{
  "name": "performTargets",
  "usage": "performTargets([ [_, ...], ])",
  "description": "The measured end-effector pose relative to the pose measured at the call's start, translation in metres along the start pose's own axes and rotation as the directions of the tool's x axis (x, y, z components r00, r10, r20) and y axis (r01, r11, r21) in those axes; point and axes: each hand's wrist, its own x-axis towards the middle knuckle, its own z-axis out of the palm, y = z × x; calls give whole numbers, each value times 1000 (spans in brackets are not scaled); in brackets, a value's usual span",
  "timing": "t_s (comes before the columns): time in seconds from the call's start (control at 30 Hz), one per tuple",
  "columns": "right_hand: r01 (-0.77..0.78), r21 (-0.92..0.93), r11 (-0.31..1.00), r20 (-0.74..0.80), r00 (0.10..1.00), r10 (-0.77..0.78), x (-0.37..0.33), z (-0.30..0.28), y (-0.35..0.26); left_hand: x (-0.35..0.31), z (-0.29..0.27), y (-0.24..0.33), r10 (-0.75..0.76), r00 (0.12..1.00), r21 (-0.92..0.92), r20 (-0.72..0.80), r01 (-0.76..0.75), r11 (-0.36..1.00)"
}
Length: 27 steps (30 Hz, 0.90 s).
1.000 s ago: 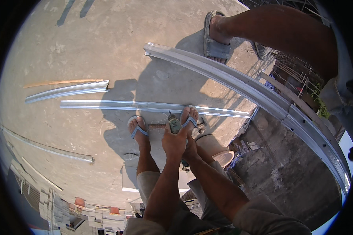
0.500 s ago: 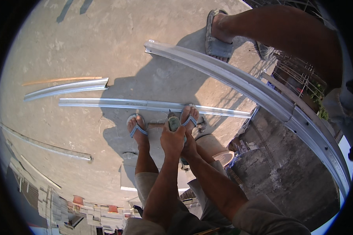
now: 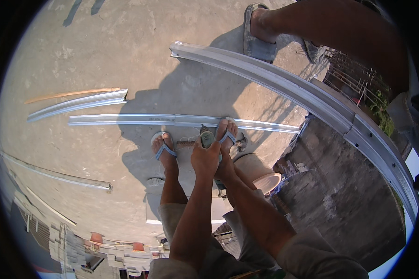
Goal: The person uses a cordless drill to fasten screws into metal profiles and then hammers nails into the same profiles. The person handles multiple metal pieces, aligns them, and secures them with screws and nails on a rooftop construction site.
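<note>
A cordless drill (image 3: 207, 138) is held between my two hands, its chuck pointing away from me. My left hand (image 3: 204, 159) is wrapped round the body of the drill. Lower down and to the right, my right hand (image 3: 225, 171) closes round what looks like its grip, mostly hidden by my left hand and wrist. Just beyond the drill tip lies a narrow metal channel (image 3: 144, 119) on the concrete, with my right sandalled foot (image 3: 226, 130) on or against it. A hammer (image 3: 185, 144) lies on the ground behind the drill, partly covered.
A long, jointed metal channel (image 3: 284, 86) crosses the right side, beside another person's leg (image 3: 330, 25). At left lie a short channel (image 3: 79, 105), a wood strip (image 3: 74, 94) and another metal length (image 3: 56, 172). The slab ends at right above a lower dark area (image 3: 340, 186).
My hold on the drill is the same, and drill and hands sit slightly higher in the picture. The other person's leg has also shifted slightly upward in view.
</note>
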Motion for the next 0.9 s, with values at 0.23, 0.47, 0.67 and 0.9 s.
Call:
performTargets([
  [0.23, -172, -133, 976, -106, 982, 158, -4, -16, -35, -2, -26, -33, 59, 998, -186, -20, -62, 981],
  [0.47, -339, 799, 496, 15, 837, 547, -78, -4, -90, -20, -118, -26, 374, 926, 118, -49, -367, 923],
  [0.67, -305, 951, 50, 240, 832, 500, -168, 25, -96, -61, -91, 22, 362, 929, 263, 78, -369, 891],
  [0.9, -309, 948, -80, 296, 756, 584, -229, 80, -23, -97, 16, -24, 328, 827, 448, 457, -533, 718],
])
